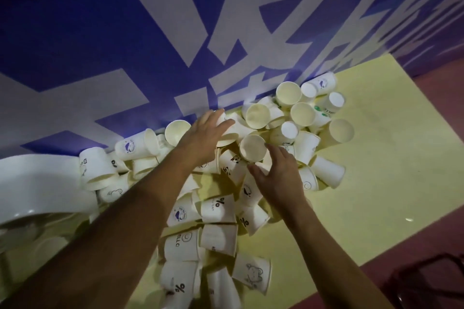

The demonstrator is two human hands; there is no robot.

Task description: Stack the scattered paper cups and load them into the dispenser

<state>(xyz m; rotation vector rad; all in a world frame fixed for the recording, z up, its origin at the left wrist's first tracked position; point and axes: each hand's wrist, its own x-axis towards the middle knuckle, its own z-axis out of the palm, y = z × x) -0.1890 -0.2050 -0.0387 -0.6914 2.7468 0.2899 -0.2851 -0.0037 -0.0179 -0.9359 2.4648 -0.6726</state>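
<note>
1. Location: the white paper cups (218,208) lie in a loose heap on a pale yellow tabletop (376,158). The heap runs from 6 o'clock up to 1 o'clock, and its far edge is against a blue-and-white lettered wall (100,32). Most cups lie on their sides. None appear nested.
2. Left hand (204,137): it reaches to the 12 o'clock part of the heap. The fingers lie nearly straight over a sideways cup (238,129). The thumb is hidden, so I cannot tell whether the hand has hold of it.
3. Right hand (277,175): it is just toward 3 o'clock of the left hand. The fingers curl round an upturned cup (252,148) whose mouth faces the camera, and the thumb is spread below its rim.
4. A white curved moulded body (37,183) sits at 9 o'clock. Whether it is the dispenser cannot be confirmed.
5. Handling assessment:
   - The cups are judged very light and thin-walled, and easily dented or ovalled by a hard squeeze.
   - The rolled rim is the stiffest part.
   - The smooth walls will slide readily into one another, and neighbouring cups may roll when disturbed.
6. Recommended hold:
   - Use light pressure across the wall just under the rim, or round the base.
   - Keep mouths aligned one way when nesting.
</note>
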